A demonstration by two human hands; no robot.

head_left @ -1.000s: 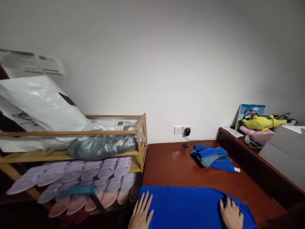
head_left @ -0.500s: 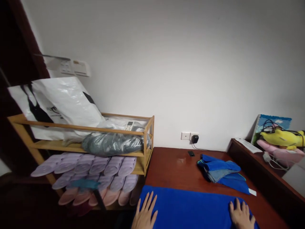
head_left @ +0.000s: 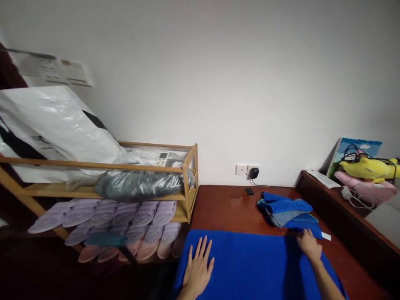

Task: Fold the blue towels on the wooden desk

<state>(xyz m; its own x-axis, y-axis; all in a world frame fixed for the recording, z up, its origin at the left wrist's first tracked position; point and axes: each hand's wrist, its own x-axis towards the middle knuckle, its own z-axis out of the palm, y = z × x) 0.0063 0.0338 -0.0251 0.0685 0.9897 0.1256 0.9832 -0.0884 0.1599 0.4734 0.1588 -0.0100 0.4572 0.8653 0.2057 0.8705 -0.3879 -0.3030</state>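
Note:
A blue cloth (head_left: 246, 266) lies spread flat over the near part of the reddish-brown desk. On its left side rests my left hand (head_left: 198, 266), palm down with the fingers spread. My right hand (head_left: 309, 245) is over the cloth's far right corner, close to a loose pile of folded blue and grey cloths (head_left: 286, 210). Its fingers are slightly bent and apart, with nothing visible in them. A white tag (head_left: 326, 236) sticks out from the pile's right end, just beyond that hand.
Left stands a wooden rack (head_left: 186, 187) with lilac slippers (head_left: 145, 213), a plastic-wrapped grey bundle (head_left: 140, 183), a remote (head_left: 162, 159) and a white bag (head_left: 59, 125). A black plug (head_left: 254, 173) sits in the wall socket. On the right ledge lies a yellow plush toy (head_left: 368, 167).
My right hand has moved forward off its flat spot on the cloth, toward the folded pile. My left hand stays flat on the cloth. The view has shifted slightly.

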